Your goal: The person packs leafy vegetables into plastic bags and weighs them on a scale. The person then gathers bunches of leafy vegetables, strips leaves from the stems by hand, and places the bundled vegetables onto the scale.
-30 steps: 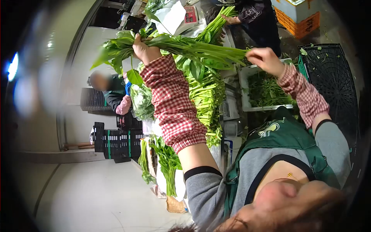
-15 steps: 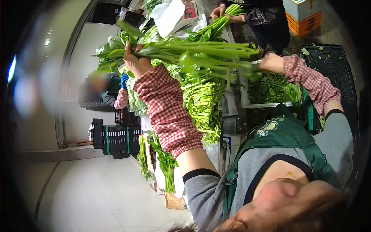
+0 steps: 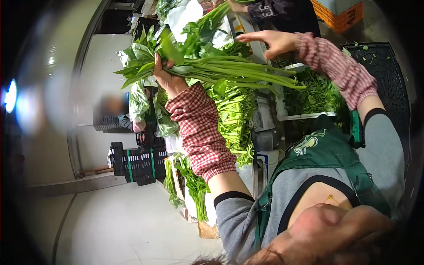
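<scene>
My left hand [image 3: 170, 79] is closed around a bunch of long-stemmed leafy greens [image 3: 234, 73], gripping it near the leafy end. The leaves point left and the pale green stems fan out to the right. Above the stems, my right hand [image 3: 274, 43] is open, with its fingers stretched to the left and nothing in it. Under the held bunch lies a thick stack of greens [image 3: 236, 119] on the table. Beyond it, a co-worker's hand [image 3: 237, 6] holds another bunch of greens [image 3: 207, 28].
A white-rimmed tray [image 3: 304, 116] of loose stems and leaves stands at the right. White plastic sheeting [image 3: 185, 17] lies at the back. Black crates [image 3: 138, 161] are stacked at left, near another person. An orange crate [image 3: 338, 17] and black mesh crate [image 3: 382, 75] stand at right.
My right hand has come away from the stem ends, moving up and left, and is now open. The held bunch has dropped slightly. The co-worker's bunch has moved left.
</scene>
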Demonstrator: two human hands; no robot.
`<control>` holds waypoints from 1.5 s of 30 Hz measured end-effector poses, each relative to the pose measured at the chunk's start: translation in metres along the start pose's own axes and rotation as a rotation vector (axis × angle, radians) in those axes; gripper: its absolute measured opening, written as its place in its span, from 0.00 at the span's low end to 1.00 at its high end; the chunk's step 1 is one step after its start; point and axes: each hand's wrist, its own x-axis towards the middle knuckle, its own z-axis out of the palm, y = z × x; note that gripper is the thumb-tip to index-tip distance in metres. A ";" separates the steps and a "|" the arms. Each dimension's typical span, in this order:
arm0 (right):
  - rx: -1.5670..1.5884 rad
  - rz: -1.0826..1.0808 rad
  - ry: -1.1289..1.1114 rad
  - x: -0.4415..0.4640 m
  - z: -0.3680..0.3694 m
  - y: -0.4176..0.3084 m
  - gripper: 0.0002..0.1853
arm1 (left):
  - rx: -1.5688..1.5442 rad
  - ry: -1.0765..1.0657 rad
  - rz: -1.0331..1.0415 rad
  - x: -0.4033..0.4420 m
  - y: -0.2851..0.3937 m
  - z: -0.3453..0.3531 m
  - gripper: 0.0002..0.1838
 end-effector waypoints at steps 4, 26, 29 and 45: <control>0.187 0.163 -0.222 0.025 0.045 0.069 0.48 | 0.096 -0.078 -0.017 -0.023 -0.039 0.053 0.06; 1.423 0.816 -0.056 -0.137 0.072 -0.022 0.26 | -0.356 -0.350 -0.273 0.017 -0.209 -0.033 0.29; 1.368 0.775 -0.027 -0.137 0.062 -0.036 0.25 | -0.175 -0.414 -0.179 -0.010 -0.214 -0.040 0.46; 1.169 0.813 -0.326 -0.096 0.078 -0.058 0.27 | 0.187 -0.064 -0.132 -0.187 -0.269 0.012 0.22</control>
